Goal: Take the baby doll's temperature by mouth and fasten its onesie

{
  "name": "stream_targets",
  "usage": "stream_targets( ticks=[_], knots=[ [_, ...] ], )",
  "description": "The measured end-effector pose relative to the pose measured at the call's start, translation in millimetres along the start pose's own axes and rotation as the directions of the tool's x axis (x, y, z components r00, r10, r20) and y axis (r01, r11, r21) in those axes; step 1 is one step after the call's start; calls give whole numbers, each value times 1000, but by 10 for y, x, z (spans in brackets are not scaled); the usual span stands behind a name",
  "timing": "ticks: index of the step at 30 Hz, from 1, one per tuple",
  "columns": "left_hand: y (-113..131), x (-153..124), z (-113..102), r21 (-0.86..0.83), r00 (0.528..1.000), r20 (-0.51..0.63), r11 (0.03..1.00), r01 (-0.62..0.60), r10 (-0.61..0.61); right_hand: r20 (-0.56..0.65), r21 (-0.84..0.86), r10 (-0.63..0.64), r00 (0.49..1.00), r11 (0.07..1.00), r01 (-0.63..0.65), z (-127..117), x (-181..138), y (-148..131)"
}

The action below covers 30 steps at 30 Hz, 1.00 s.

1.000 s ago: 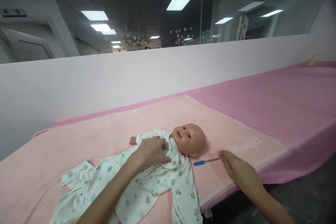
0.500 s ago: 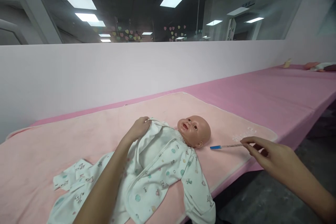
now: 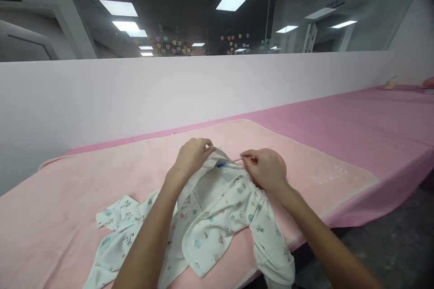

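A baby doll in a white printed romper (image 3: 217, 216) lies on a light pink towel (image 3: 84, 189). My left hand (image 3: 191, 158) is closed on the romper's open flap near the doll's far shoulder and holds it lifted. My right hand (image 3: 266, 170) covers the doll's head and pinches a thin thermometer with a blue tip (image 3: 226, 162). The blue tip points at the opening under the lifted flap, close to my left fingers. The doll's face is hidden behind my right hand.
The towel lies on a long pink-covered table (image 3: 356, 117) running along a white partition wall (image 3: 101, 95). The table's front edge drops to a dark floor (image 3: 389, 244) at the right. Small objects lie at the table's far right end (image 3: 393, 82).
My right hand picked the thermometer up from the towel beside the doll's head and carried it left, over the head, to the romper's opening. My left hand still holds the flap raised.
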<state>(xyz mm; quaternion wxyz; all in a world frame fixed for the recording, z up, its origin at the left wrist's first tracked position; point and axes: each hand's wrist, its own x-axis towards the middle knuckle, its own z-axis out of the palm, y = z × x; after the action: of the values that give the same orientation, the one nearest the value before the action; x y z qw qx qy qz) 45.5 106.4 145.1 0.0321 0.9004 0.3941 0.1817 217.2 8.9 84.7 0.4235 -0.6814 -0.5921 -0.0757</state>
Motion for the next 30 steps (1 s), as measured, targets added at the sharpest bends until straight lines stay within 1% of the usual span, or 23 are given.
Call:
stream_targets(
  ticks=[2,5,7,8,10,11,14,16,19,21,23,25,26,28,30],
  knots=[
    [44,-13,2,-23,999,-5,999,-37,37,135,-100,-25,991,994,38,245,60,-61],
    [93,-23,14,-46,996,-16,995,-86,86,314,-258,-20,949,960,106,504,104,-138],
    [116,-27,19,-43,995,-22,994,-101,100,367,-309,-4,930,943,126,572,110,-171],
    [125,-30,18,-36,995,-22,995,-98,98,376,-306,-6,927,943,130,573,106,-180],
    [141,-37,15,-24,996,-16,996,-87,87,357,-266,-18,934,956,120,525,93,-186],
    [149,-42,14,-22,996,-16,996,-84,84,325,-243,-22,945,964,106,486,87,-185],
    [180,-50,22,-43,995,-10,995,-95,95,175,-181,-11,985,983,43,379,103,-179],
    [194,-46,29,-76,994,22,991,-106,108,109,-102,-8,994,995,19,341,153,-181],
    [158,-33,2,-115,990,80,987,-110,120,113,20,-43,993,999,41,301,244,-187],
    [81,-39,-69,-110,989,107,990,-91,103,113,34,-42,993,999,38,249,265,-175],
    [-20,-71,-185,-78,989,137,996,-43,53,90,33,-24,996,999,21,174,232,-143],
    [-102,-133,-318,-31,985,172,999,18,-13,73,56,-44,996,998,40,105,145,-96],
    [-120,-174,-377,-19,977,212,999,39,-34,70,67,-70,995,996,65,83,88,-67],
    [-92,-264,-452,-29,944,324,997,75,-61,75,63,-116,990,992,112,73,-44,-2],
    [22,-348,-450,-75,886,459,992,106,-60,89,24,-122,989,992,120,108,-188,72]
  ],
)
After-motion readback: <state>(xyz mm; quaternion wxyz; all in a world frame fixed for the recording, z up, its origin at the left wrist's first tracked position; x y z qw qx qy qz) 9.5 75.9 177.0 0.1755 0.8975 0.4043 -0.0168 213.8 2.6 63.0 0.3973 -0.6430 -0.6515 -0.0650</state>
